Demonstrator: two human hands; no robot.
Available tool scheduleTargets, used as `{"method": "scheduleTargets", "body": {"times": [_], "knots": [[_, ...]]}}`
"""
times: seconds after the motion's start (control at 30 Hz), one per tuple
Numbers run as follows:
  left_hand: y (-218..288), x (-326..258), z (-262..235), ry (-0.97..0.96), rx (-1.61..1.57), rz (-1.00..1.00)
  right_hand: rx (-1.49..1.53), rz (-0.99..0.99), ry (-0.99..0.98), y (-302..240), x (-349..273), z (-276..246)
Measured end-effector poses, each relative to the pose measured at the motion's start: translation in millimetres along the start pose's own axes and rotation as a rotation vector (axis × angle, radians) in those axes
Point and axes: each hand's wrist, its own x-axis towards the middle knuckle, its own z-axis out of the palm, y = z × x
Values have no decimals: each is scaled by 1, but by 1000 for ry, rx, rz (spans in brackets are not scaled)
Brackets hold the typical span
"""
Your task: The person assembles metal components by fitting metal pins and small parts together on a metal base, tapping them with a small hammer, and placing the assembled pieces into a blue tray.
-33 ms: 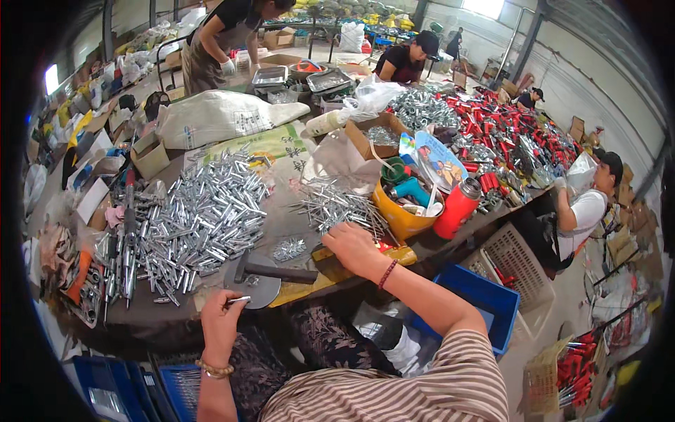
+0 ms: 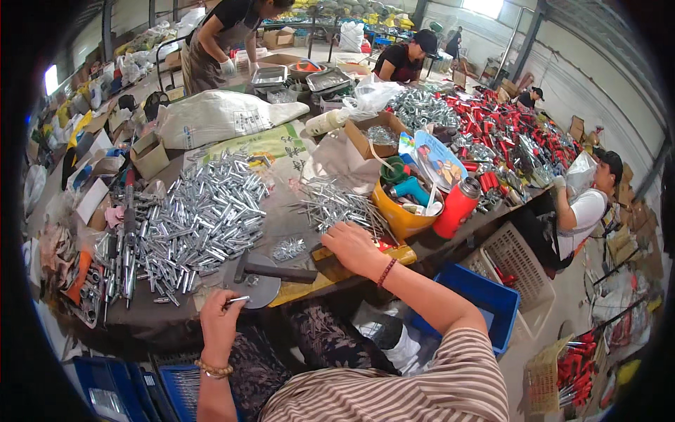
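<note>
My left hand (image 2: 219, 325) is closed at the table's front edge, pinching a short silver metal pin (image 2: 239, 299) between thumb and fingers. Just right of it is a round grey metal plate (image 2: 264, 294) with a hammer (image 2: 288, 272) lying across it. My right hand (image 2: 354, 250) bends over the near end of a heap of thin metal rods (image 2: 337, 204); its fingers are curled down and what they hold, if anything, is hidden. A small cluster of tiny silver parts (image 2: 288, 248) lies between the hands. Left of these spreads a large heap of silver metal sleeves (image 2: 204, 218).
A yellow container (image 2: 401, 219) of odds and ends and a red flask (image 2: 458, 209) stand right of the rods. Beyond are a cardboard box (image 2: 376, 133) and heaped red-handled parts (image 2: 506, 133). A blue crate (image 2: 508, 316) sits below the table. Other people work around it.
</note>
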Motion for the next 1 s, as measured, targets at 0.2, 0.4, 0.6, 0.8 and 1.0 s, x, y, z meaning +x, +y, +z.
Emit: {"method": "scheduleTargets", "body": {"times": [0.2, 0.4, 0.6, 0.8, 1.0], "knots": [[10, -4, -2, 47, 199, 191, 50, -71, 62, -2, 7, 1], [11, -5, 0, 81, 290, 196, 445, 64, 224, -46, 17, -6], [12, -6, -2, 57, 316, 174, 556, -59, 256, -124, 25, 8], [14, -13, -8, 32, 319, 108, 615, -17, 235, -155, 26, 21], [0, -3, -6, 24, 411, 263, 519, -3, 197, -143, 28, 26]]}}
